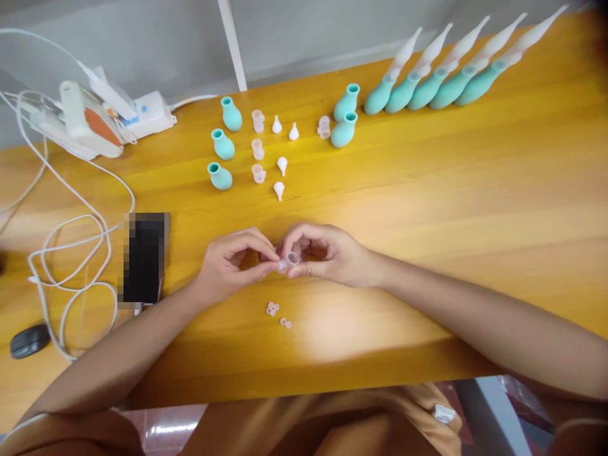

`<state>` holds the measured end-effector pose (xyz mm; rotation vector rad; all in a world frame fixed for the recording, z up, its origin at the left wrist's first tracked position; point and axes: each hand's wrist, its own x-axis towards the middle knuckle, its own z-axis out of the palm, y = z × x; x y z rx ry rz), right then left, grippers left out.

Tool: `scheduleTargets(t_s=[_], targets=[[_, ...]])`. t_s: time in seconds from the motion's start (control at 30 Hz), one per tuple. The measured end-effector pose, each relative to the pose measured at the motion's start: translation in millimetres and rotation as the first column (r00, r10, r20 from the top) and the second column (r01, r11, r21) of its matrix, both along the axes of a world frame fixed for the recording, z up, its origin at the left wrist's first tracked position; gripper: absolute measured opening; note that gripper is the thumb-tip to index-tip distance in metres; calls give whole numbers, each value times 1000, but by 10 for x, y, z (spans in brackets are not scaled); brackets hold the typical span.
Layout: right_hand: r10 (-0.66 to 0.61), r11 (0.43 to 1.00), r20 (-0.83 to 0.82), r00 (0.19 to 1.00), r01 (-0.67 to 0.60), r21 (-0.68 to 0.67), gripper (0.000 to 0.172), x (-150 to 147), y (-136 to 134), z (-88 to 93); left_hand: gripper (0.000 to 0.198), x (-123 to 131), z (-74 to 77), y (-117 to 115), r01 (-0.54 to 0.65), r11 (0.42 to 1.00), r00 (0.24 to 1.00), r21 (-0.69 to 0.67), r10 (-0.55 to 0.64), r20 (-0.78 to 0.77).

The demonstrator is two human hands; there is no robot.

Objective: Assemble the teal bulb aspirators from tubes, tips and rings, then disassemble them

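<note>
Above the bench (475, 209), my left hand (237, 259) and right hand (330, 254) are pinching one translucent connector (293, 259), grip nearly closed — five tipped bulbs (426, 90) are looking finished; five bare bulbs (223, 145), four loose connectors (258, 150), four white inserts (282, 166) are apparently waiting.

At the counter's (475, 240) left end I observe a white power strip (154, 113) near the grey wall (304, 38), with a white adapter (113, 95) plugged in and a white-and-orange unit (78, 111) beside it. Looped white cables (102, 231) spread beside a dark-screened device (145, 256), partly blurred. Nearer the front edge: a black mouse (30, 342). A white strip (232, 44) crosses the wall at a tilt
</note>
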<state>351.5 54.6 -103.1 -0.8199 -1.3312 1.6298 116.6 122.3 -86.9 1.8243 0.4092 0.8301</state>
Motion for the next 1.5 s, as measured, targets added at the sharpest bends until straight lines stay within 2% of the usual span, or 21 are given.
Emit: scheduleTargets(t_s=[0.13,0.33,0.47,1.5], targets=[[0,1000,-13,1000,0,7,31,4,1,-1,8,-15,0,14,-8,999,1000,32,9,-7],[-5,1000,3,1000,5,13,34,9,-2,11,8,-47,-16,27,-27,986,996,166,40,-75],[-5,1000,21,1000,4,17,35,8,-3,24,7,-35,-3,16,-49,979,996,199,62,-61],[42,998,16,999,-42,48,27,19,-5,-11,8,-32,-4,29,58,993,992,99,-47,-115]])
